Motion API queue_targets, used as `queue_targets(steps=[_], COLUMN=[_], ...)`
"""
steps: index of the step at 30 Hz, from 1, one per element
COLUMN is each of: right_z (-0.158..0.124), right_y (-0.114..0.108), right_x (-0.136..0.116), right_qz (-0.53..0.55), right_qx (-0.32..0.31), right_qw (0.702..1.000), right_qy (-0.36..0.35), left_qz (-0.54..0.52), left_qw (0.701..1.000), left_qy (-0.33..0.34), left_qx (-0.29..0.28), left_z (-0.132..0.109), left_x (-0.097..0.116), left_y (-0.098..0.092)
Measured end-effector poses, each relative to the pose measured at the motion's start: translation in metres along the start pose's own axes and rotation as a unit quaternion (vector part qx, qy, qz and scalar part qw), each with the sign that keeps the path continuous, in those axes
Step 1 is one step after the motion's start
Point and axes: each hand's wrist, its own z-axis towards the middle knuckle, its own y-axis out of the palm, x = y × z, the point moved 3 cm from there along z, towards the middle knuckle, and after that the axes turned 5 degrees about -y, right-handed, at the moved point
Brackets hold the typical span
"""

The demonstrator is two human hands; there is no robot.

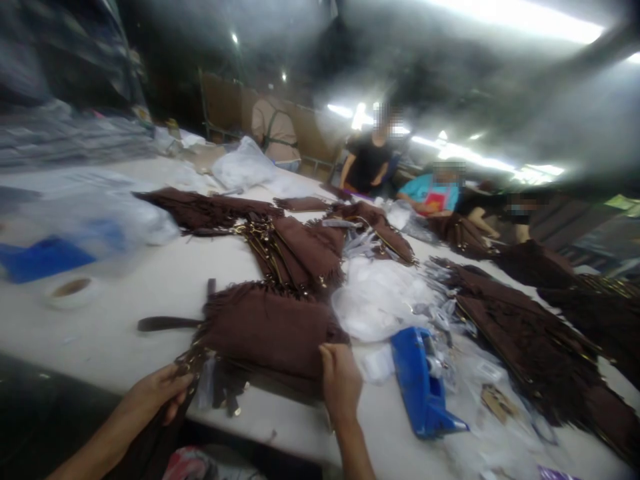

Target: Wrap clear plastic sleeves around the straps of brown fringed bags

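Note:
A dark brown fringed handbag (pixel 270 327) lies at the table's near edge, in front of me. A wrist loop sticks out from its left side. My right hand (pixel 343 380) is closed on the bag's right edge, thumb on top. At the lower left corner my left hand (pixel 167 390) pinches brown material with its fingers closed; whether that is the bag's edge or its strap I cannot tell. More brown material hangs below the left hand. Small clear plastic pieces and metal-coloured fittings hang between the hands, under the bag's front edge.
More brown bags with gold zips (pixel 305 250) are heaped beyond. A blue tape dispenser (pixel 423 383) and white plastic wrapping (pixel 385 293) lie right. Left are a tape roll (pixel 73 292) and plastic sheeting (pixel 100 207). Several people stand or sit behind the table.

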Motion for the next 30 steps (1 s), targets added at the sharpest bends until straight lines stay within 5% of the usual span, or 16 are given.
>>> queue_targets(steps=[4,7,10,14,22,30], right_z=[0.035,0.06,0.069,0.059,0.03,0.032], right_y=[-0.034,-0.036,-0.02,0.001,0.003,-0.012], right_x=[0.086,0.117,0.124,0.126,0.128,0.119], right_qz=[-0.093,-0.122,-0.126,-0.149,-0.121,-0.006], right_qx=[0.038,0.008,-0.06,-0.093,-0.068,-0.025], right_qw=[0.991,0.992,0.989,0.982,0.988,0.999], right_qy=[0.087,0.039,-0.046,-0.071,-0.072,-0.02], left_qz=[0.001,-0.004,-0.021,-0.027,-0.024,-0.029], left_qw=[1.0,1.0,1.0,1.0,1.0,1.0], left_qy=[-0.003,-0.006,0.002,-0.001,-0.002,0.007], left_qx=[-0.009,-0.012,-0.01,-0.005,-0.009,-0.01], left_z=[0.001,-0.001,-0.005,-0.008,-0.006,-0.01], left_x=[0.002,0.005,0.007,0.007,0.005,0.009], left_y=[0.0,0.001,0.003,0.005,0.003,0.007])
